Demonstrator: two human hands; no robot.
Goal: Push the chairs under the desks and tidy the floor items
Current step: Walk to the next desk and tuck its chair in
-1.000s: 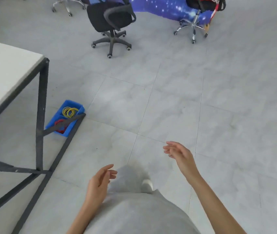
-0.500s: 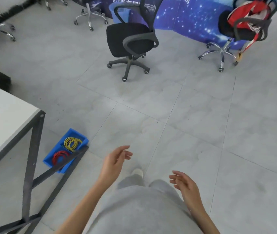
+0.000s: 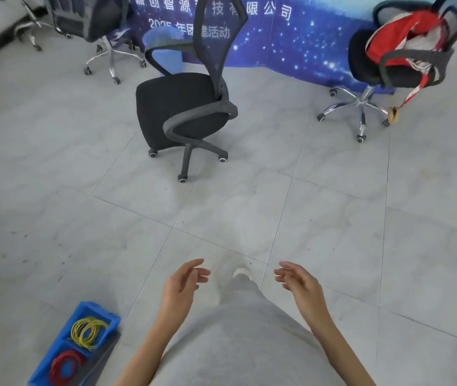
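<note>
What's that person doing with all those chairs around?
A person is walking across the tiled floor with both hands empty. The left hand and the right hand hang open in front, holding nothing. Straight ahead stands a black office chair out in the open, not under any desk. Farther right, another chair carries a red bag. Near the person's left side, a blue bin of yellow and red rubber bands sits on the floor.

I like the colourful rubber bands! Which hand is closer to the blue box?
Left. The left hand hangs just up and right of the blue box; the right hand is farther right, past the gray-clad leg.
</note>
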